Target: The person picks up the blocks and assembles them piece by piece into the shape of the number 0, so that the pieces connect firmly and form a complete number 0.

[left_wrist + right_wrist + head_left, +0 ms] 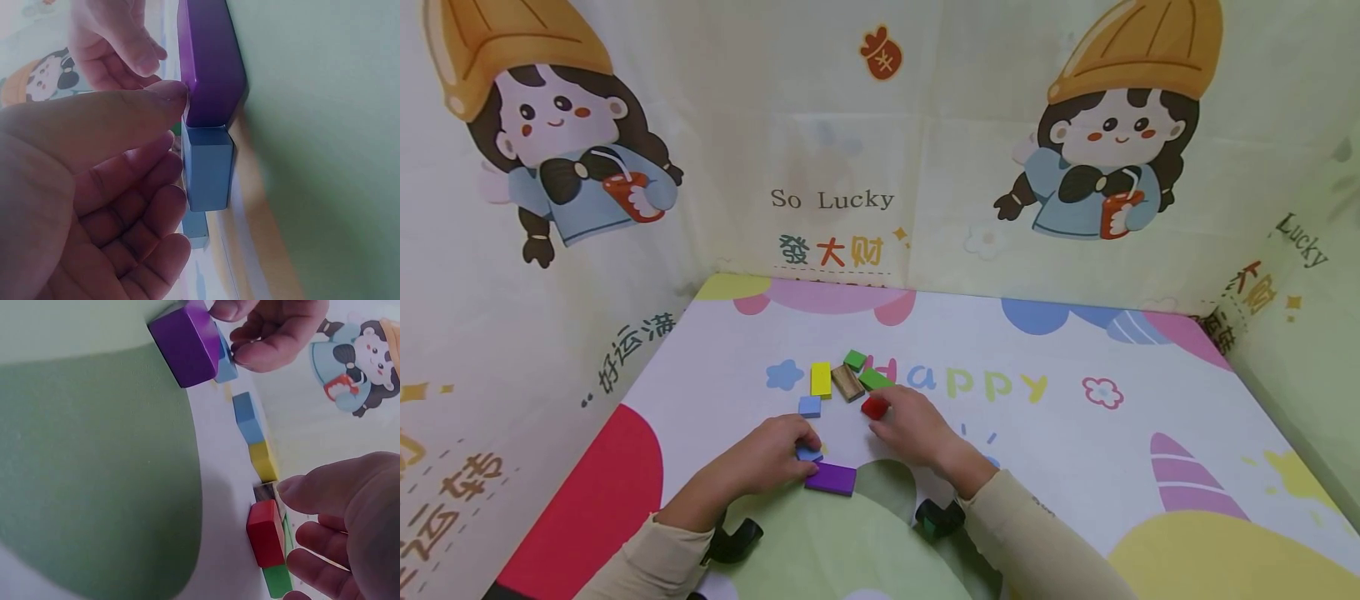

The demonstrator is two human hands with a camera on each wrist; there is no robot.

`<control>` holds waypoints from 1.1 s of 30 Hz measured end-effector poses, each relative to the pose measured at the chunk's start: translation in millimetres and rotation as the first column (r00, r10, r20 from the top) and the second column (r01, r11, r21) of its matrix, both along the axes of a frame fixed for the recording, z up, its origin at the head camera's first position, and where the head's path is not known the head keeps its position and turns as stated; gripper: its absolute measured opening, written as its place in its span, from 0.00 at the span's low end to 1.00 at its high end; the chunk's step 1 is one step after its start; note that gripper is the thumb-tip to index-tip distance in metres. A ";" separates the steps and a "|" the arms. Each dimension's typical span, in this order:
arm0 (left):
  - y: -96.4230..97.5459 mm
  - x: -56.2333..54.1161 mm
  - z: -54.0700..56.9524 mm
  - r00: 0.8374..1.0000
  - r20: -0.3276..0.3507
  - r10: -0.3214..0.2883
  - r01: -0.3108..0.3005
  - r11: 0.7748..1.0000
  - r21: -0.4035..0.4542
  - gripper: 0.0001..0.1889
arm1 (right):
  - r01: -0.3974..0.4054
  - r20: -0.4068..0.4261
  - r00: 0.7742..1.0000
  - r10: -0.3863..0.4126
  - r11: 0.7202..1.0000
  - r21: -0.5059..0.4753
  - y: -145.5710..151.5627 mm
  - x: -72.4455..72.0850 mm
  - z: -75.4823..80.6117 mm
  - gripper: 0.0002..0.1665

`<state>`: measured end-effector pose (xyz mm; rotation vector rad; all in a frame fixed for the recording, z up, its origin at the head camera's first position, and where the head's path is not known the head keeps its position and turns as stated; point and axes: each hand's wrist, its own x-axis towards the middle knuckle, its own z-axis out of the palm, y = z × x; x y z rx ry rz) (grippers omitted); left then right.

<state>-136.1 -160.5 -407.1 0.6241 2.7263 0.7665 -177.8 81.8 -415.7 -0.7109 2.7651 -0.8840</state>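
My left hand (775, 454) is over a small blue block (210, 169), its thumb touching the edge of the purple block (831, 479) that lies end to end with it. The left fingers are bent loosely close above the blue block, not visibly gripping it. At the other side, my right hand (916, 425) is at the red block (874, 407), fingertips by its upper side and thumb apart from it; no grip shows. Beyond the hands lie another blue block (809, 407), a yellow block (821, 380), a wood-brown block (848, 383), and green blocks (876, 380), forming a loose curve.
A patterned cloth (1045, 467) with coloured shapes and letters covers the table. Printed curtains (955, 150) stand behind and at both sides. Black wrist devices (940, 518) sit under both forearms.
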 end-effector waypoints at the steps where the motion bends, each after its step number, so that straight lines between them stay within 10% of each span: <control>1: 0.0 -0.1 -0.1 1.000 -0.001 0.000 0.000 1.000 0.001 0.10 | 0.000 -0.002 1.000 0.000 1.000 -0.001 0.0 -0.8 -0.4 0.26; 33: 1.0 0.1 2.4 1.000 -0.003 -0.011 0.011 1.000 -0.006 0.10 | 0.029 0.017 0.999 -0.029 1.000 -0.001 -1.5 -5.3 -1.2 0.26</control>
